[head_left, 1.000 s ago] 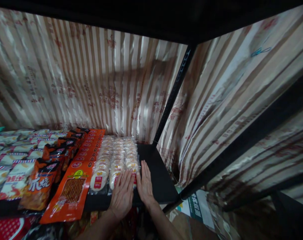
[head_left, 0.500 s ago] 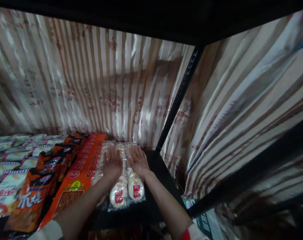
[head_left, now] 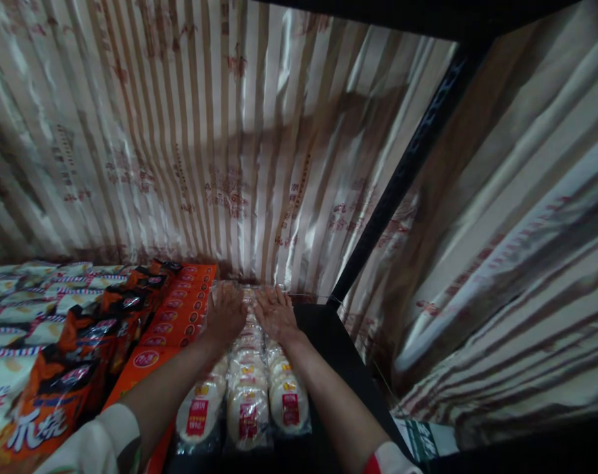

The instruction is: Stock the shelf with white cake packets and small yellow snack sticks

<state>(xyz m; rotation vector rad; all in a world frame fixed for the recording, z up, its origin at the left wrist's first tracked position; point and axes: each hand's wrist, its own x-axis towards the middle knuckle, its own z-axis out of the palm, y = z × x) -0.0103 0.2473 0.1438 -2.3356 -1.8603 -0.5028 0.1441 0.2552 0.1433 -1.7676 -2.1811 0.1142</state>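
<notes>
Three rows of round white crackers in clear wrappers with red labels lie on a black shelf (head_left: pixel 335 368): a left row (head_left: pixel 198 411), a middle row (head_left: pixel 248 408) and a right row (head_left: pixel 287 398). My left hand (head_left: pixel 224 315) rests palm down over the far part of the left and middle rows, fingers stretched toward the back. Flat on the far end of the right row lies my right hand (head_left: pixel 275 315), its fingers extended and slightly apart. Neither hand is wrapped round a packet. Both forearms hide part of the rows.
Left of the crackers stands an orange box (head_left: pixel 177 309), then orange-black snack bags (head_left: pixel 47 408) and rows of white snack bags (head_left: pixel 12 368). Striped plastic sheeting (head_left: pixel 204 131) hangs behind. A black metal post (head_left: pixel 397 178) rises at the shelf's back right corner.
My view has moved closer and lower, and the left cracker row now shows at its near end. Both hands stay flat on the packets, with my left hand slightly farther back.
</notes>
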